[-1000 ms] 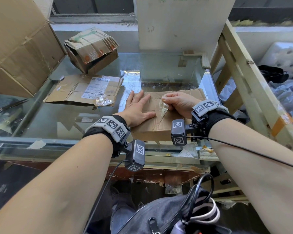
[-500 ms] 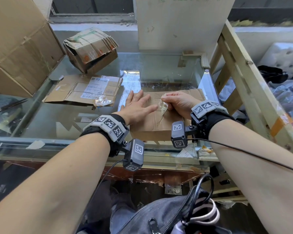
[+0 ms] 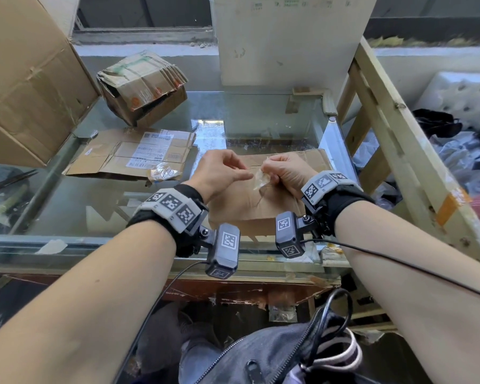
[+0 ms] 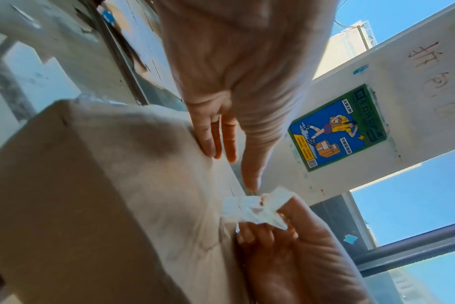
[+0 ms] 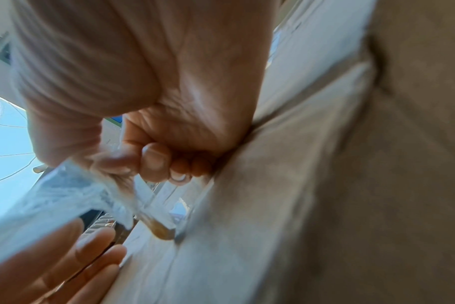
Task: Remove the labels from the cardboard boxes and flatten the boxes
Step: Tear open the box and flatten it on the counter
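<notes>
A flattened brown cardboard box (image 3: 263, 206) lies on the glass table (image 3: 67, 209) in front of me. My right hand (image 3: 272, 170) hovers just above it and pinches a crumpled strip of clear tape (image 3: 261, 180) between thumb and curled fingers. In the right wrist view the right hand (image 5: 164, 158) holds the tape (image 5: 65, 189), whose lower end still sticks to the cardboard (image 5: 325, 185). My left hand (image 3: 241, 174) is lifted off the box, fingers loose, and holds nothing. In the left wrist view the left thumb tip (image 4: 249, 181) almost touches the tape (image 4: 257, 207).
To the left lies another flattened box with white labels (image 3: 128, 156), a wad of clear tape (image 3: 164, 171) on its near edge. A crushed box (image 3: 142, 84) and a large carton (image 3: 25, 79) stand at the back left. A wooden frame (image 3: 399, 134) borders the right.
My left hand has lifted off the cardboard, where it lay flat, and moved toward the tape. The right hand has raised the tape a little higher.
</notes>
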{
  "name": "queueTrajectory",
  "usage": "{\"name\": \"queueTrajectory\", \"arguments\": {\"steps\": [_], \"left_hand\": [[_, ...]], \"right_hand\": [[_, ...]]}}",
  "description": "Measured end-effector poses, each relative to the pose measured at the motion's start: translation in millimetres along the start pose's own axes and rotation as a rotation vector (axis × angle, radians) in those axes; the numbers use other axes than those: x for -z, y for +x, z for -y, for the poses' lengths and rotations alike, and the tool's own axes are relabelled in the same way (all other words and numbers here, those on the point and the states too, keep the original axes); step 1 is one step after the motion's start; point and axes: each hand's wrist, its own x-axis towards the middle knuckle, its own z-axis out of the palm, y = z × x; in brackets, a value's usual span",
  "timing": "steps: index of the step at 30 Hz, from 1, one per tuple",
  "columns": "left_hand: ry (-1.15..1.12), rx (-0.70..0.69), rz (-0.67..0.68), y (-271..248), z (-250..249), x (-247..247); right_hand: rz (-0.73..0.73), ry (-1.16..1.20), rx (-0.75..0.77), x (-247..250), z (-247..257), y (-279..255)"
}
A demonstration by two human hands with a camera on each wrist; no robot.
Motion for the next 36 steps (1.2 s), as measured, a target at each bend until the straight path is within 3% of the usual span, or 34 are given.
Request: {"name": "queueTrajectory", "arguments": {"steps": [8,16,20,26,36], "left_hand": [[0.01,0.024,0.22,-9.2,-18.6,-0.4],[0.251,-0.102,0.052,-4.9,-17.3,-8.4],[0.369,-0.073,-0.119,-2.0,-9.6,-5.2],[0.336,-0.024,-0.185,-4.8,-4.4,-9.6],[0.393,0.099,-0.022,-2.2,-24.2,-30.7]], "right_hand": [[-0.017,-0.006,0.013,-0.5,-1.6,-1.7],[-0.047,-0.042,0.033,-2.7,2.9,-8.8],[-0.062,0.018,0.001,-3.4,5.6,-7.2],[-0.093,0.122,-0.027,-0.5,5.5,-5.7],[-0.219,0.128,-0.046,-1.3,23.3,-8.9]]}}
